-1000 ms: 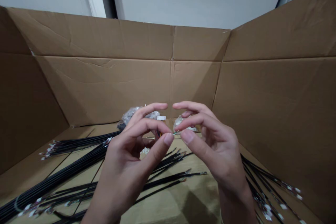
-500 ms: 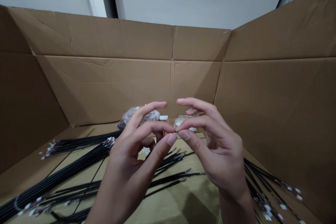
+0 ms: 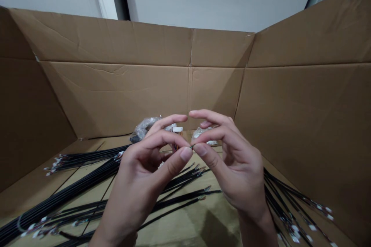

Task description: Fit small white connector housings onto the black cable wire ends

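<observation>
My left hand (image 3: 150,177) and my right hand (image 3: 234,162) meet at their fingertips, raised above the cardboard surface. Each pinches with thumb and index finger, the other fingers partly lifted. A tiny bit of thin green wire (image 3: 191,147) shows between the two pinches; the rest of it is hidden by my fingers. Just behind my left fingers stands a white connector (image 3: 177,129) with coloured wires running down from it. Whether those wires join the green one cannot be seen.
Black cable bundles with white connectors lie at left (image 3: 72,193) and right (image 3: 290,200). More black cables (image 3: 185,197) with stripped ends lie beneath my hands. Two clear plastic bags, left (image 3: 143,127) and right (image 3: 199,133), sit at the back. Cardboard walls (image 3: 130,92) surround the surface.
Both hands have shifted slightly left, the right one more. The green wire between the fingertips shows a little more clearly, and so does the white connector behind.
</observation>
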`<action>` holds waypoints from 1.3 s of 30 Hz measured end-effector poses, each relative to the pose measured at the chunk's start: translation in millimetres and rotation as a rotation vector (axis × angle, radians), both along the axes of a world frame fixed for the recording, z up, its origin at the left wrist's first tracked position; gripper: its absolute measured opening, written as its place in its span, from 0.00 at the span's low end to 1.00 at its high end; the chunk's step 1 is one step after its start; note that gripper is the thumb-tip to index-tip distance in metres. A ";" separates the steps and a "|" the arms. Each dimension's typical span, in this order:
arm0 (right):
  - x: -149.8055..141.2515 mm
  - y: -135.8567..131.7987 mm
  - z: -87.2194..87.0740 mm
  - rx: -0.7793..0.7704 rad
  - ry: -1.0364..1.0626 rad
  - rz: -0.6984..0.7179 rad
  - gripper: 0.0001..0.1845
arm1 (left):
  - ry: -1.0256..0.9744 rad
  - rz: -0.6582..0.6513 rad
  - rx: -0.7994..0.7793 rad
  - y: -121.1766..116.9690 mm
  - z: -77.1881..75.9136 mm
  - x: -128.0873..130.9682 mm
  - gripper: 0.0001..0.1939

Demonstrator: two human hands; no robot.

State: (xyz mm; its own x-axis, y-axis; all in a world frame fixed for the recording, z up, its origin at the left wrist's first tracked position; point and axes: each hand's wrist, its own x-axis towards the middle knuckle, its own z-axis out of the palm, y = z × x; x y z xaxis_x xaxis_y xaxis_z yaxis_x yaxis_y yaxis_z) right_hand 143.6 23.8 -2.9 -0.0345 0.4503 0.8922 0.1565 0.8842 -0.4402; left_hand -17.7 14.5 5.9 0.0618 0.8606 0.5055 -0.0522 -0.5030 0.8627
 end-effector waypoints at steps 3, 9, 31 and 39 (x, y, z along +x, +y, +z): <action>-0.2 -0.4 0.2 -0.010 0.008 0.006 0.05 | -0.018 -0.009 0.001 1.3 -0.6 0.0 0.06; -1.8 1.4 -0.4 -0.042 0.040 0.033 0.06 | -0.050 -0.020 -0.021 1.9 -3.6 1.8 0.07; -2.3 3.5 3.3 -0.270 0.100 0.098 0.06 | -0.153 -0.255 -0.208 0.2 0.0 2.2 0.12; -1.9 7.0 2.7 -0.273 0.068 0.073 0.08 | -0.156 -0.371 -0.223 4.6 1.8 3.4 0.11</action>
